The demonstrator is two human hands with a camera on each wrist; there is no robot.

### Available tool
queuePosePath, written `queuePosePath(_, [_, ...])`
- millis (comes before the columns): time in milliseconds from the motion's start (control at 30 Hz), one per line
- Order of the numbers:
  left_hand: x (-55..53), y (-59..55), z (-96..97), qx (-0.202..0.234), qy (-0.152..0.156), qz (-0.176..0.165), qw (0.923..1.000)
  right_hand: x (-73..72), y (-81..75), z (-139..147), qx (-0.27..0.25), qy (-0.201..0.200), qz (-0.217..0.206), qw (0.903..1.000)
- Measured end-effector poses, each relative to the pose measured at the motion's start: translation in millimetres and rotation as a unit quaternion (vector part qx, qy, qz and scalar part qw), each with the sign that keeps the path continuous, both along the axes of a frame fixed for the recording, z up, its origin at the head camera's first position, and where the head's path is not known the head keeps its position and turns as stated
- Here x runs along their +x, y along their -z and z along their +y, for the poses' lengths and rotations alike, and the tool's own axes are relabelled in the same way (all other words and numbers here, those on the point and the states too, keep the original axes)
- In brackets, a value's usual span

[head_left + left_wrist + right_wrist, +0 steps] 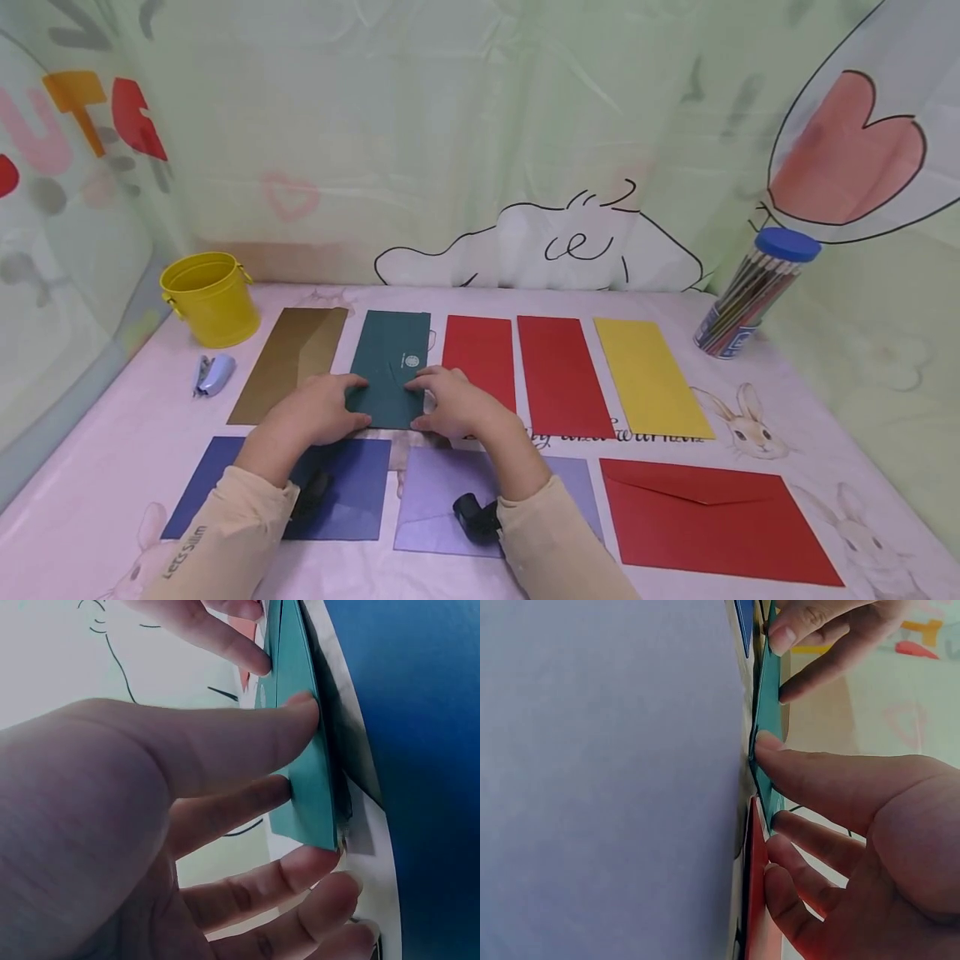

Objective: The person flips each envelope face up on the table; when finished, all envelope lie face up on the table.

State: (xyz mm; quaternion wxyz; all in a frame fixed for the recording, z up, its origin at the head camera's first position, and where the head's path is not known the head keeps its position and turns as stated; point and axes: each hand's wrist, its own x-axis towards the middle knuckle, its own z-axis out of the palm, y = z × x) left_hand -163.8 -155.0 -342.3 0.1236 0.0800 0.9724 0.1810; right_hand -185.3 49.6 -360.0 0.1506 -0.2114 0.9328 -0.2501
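Observation:
A dark green envelope (pixel 386 350) with a small round white emblem lies among the back-row envelopes. Both hands are on its near half. My left hand (pixel 322 407) is at the left side, its thumb on the face by the near edge and its index finger farther up. In the left wrist view, the middle fingertip is right at the envelope's (pixel 306 765) corner. My right hand (pixel 453 402) rests its thumb and index finger on the right side. In the right wrist view, its other fingers lie by a red envelope (pixel 755 885). Neither hand has its fingers curled round the envelope.
Brown (pixel 281 367), red (pixel 566 375) and yellow (pixel 652 379) envelopes share the back row. Blue (pixel 352 492), lavender (pixel 427 500) and red (pixel 720 525) ones lie in front. Yellow bucket (pixel 213 304) and stapler (pixel 215 375) stand left; a pencil tub (pixel 753 296) right.

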Motion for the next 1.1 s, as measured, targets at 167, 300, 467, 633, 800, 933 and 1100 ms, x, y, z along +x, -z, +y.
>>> queuePosePath(167, [-0.7,0.3,-0.3,-0.012,0.001,-0.003,0.9999,-0.6,1.1,-1.2,0.001,-0.002,0.002,1.0000])
queuePosePath(300, [0.5,-1.0,-0.2,-0.015,-0.002,-0.004,0.9999,-0.1,0.2,-1.6,-0.001,0.000,0.004,1.0000])
queuePosePath(467, [1.4,-0.2,-0.9,-0.024,0.008,0.007,0.9996,0.6,-0.7,-3.0,0.014,0.001,0.006,0.9999])
queuePosePath(633, [-0.1,4.9,-2.6,-0.025,0.005,0.024,0.9994,0.7,-1.6,-5.4,0.029,-0.003,0.011,0.9995])
queuePosePath(800, [-1.0,7.8,-3.0,-0.025,0.003,0.026,0.9993,1.5,-0.8,-6.0,0.035,0.000,0.011,0.9993])
queuePosePath(933, [0.4,8.3,-1.0,-0.028,0.006,0.030,0.9992,2.8,-1.6,-5.1,0.034,0.001,0.009,0.9994])
queuePosePath(1100, [-1.2,9.0,4.0,0.002,0.021,0.078,0.9967,3.9,-11.4,0.5,-0.019,-0.004,0.008,0.9998])
